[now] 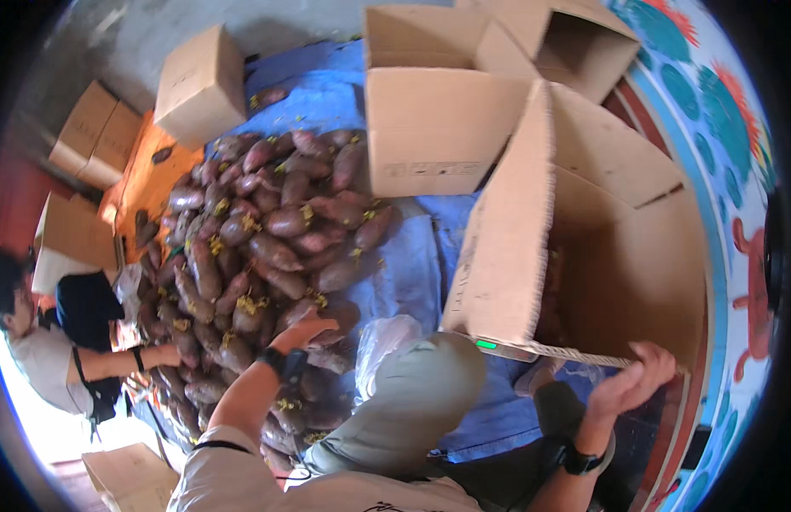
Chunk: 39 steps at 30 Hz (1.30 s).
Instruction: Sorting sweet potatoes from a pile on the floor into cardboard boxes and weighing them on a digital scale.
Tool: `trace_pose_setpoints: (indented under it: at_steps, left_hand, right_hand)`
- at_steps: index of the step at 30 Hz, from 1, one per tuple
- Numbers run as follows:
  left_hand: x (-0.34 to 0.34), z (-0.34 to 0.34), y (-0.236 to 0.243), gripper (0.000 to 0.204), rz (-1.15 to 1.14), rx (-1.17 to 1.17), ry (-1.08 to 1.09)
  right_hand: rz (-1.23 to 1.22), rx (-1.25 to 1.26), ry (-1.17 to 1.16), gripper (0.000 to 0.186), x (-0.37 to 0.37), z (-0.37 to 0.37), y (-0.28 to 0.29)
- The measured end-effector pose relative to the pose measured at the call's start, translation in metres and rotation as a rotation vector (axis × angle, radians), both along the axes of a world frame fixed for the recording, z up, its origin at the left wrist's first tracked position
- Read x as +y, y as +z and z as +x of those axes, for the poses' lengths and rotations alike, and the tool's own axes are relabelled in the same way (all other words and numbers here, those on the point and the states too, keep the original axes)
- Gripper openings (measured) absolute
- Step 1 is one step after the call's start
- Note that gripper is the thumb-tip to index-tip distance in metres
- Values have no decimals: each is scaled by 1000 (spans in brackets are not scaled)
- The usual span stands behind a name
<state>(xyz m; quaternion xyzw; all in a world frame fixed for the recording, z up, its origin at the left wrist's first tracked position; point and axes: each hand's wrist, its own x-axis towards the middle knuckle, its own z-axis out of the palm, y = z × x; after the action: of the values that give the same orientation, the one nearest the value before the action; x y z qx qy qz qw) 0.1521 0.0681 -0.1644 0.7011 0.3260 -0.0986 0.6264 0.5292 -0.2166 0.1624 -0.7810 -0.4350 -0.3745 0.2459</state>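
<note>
A broad heap of purple-brown sweet potatoes (pixel 280 252), several with yellow-green sprouts, lies on the left. My left hand (pixel 303 333) is at its right side, fingers closed on a sweet potato (pixel 331 334); the hand partly hides it. My right hand (pixel 641 380) grips the near edge of a large open cardboard box (pixel 502 247) at the right, fingers curled over the rim. Some dark reddish shapes show deep inside, mostly hidden by the box wall. At its near lower corner glows a small green display (pixel 486 344).
A co-worker's hand (pixel 167 354) reaches into the heap from the left. Open cardboard boxes (pixel 434 128) stand behind, and a closed box (pixel 201 90) at the back left. A clear plastic bag (pixel 387 346) lies by my knee on the blue sheet (pixel 404 273). A painted wall (pixel 728 162) borders the right.
</note>
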Motion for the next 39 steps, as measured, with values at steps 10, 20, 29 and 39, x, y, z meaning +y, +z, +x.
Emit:
trace_pose_setpoints:
  at_steps: [10,20,29,39]
  left_hand:
    - [-5,131,311,64,-76,-658,554]
    - [-74,262,435,78,78,-723,3]
    - [-113,352,396,75,725,-344,-295]
    - [-94,306,421,73,1227,-628,6]
  right_hand:
    - [63,31,40,22,-2,-1,-1]
    - [130,61,110,9,-1,0,4]
    - [133,1,141,10,-1,3,6]
    - [111,-6,152,13,2,1,5]
